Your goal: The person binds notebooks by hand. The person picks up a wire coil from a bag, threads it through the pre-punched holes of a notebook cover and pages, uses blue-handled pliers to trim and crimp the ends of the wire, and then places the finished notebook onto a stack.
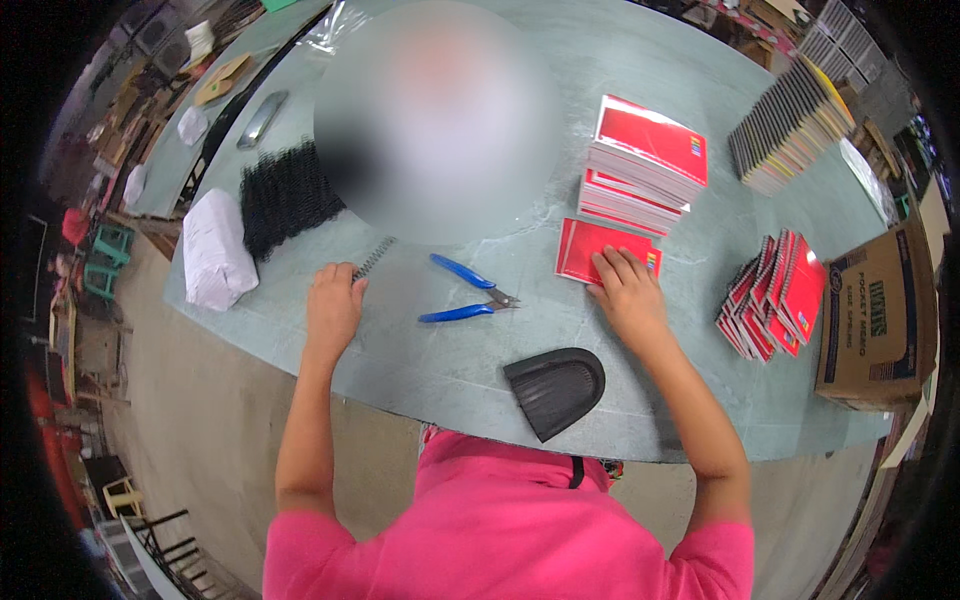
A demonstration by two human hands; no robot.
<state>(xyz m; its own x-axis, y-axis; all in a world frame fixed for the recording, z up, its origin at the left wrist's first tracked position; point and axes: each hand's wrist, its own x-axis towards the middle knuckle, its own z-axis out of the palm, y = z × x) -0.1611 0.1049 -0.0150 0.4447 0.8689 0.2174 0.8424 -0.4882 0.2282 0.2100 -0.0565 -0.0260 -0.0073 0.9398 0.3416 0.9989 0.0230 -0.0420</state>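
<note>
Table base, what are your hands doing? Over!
Left hand holding dark coil. Right hand touching red booklet. Blue-handled cutters lie between hands.

We see a broad grey-green table (450, 375) with a worn, smooth top over a beige concrete floor (200, 400). Near its left edge we find a plump bundle wrapped in white paper (215, 255) and, farther back, a long, shiny silver object (262, 120). By the right edge we have a brown cardboard box (868, 315); beyond the left side, green plastic stools (110, 243).
</note>
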